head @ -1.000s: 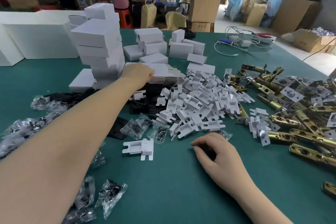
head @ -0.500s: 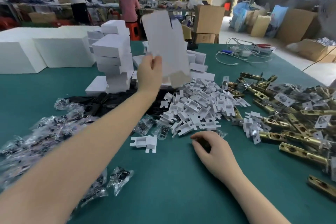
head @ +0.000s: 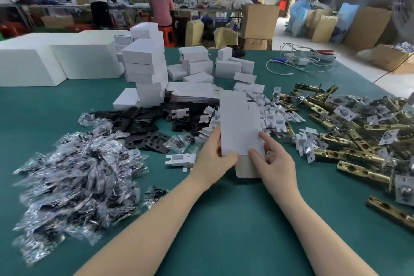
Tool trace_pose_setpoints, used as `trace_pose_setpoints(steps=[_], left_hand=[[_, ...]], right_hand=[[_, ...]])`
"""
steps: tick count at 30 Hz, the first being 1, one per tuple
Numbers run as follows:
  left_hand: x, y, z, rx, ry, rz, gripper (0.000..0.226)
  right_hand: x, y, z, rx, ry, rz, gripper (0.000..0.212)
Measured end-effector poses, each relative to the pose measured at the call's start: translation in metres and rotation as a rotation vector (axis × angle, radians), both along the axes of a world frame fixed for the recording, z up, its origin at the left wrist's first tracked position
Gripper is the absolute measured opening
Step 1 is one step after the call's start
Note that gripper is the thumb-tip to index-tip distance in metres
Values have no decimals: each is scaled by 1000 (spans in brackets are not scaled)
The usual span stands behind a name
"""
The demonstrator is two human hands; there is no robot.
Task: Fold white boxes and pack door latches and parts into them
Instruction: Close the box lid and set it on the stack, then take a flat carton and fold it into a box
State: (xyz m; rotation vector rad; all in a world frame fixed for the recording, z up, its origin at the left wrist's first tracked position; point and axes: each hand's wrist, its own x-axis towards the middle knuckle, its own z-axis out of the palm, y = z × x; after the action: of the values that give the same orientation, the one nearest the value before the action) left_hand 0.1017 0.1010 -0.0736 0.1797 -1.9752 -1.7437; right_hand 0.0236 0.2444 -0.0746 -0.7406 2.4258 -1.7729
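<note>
A flat, unfolded white box blank (head: 239, 125) is held upright in front of me over the green table (head: 224, 219). My left hand (head: 212, 157) grips its lower left edge, thumb across the front. My right hand (head: 272, 159) pinches its lower right corner, a ring on one finger. Behind the blank lies a stack of flat white box blanks (head: 192, 93). Brass door latches (head: 349, 141) are heaped at the right. White card inserts (head: 273, 116) are piled in the middle.
Bagged small parts (head: 76, 177) spread at the left, black plates (head: 143, 125) behind them. Folded white boxes (head: 145, 69) stack at the back, large white blocks (head: 56, 60) beyond. One loose insert (head: 179, 160) lies near my left hand. Cables (head: 298, 63) lie far right.
My left hand lifted a flat blank from the stack and brought it down towards me. My right hand left the table and took hold of the blank's lower right corner.
</note>
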Motion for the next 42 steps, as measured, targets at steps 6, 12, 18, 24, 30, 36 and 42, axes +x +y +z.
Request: trace_pose_setpoints(steps=[6, 12, 18, 24, 30, 36, 42], left_hand=[[-1, 1, -3, 46, 30, 31, 64], [-4, 6, -1, -28, -6, 323, 40], [-2, 13, 3, -111, 17, 416, 49], [-2, 27, 7, -295, 71, 352, 62], [-6, 27, -7, -330, -140, 274, 78], [-11, 24, -8, -527, -252, 159, 77], [-7, 23, -2, -327, -172, 172, 59]], right_hand=[[-1, 1, 4, -8, -86, 77, 66], [6, -11, 7, 10, -91, 150, 70], [14, -20, 10, 7, -76, 126, 70], [19, -20, 9, 66, 25, -89, 60], [11, -14, 12, -32, -90, -171, 53], [12, -11, 16, -234, -200, -228, 41], [9, -4, 22, -430, -365, -36, 41]])
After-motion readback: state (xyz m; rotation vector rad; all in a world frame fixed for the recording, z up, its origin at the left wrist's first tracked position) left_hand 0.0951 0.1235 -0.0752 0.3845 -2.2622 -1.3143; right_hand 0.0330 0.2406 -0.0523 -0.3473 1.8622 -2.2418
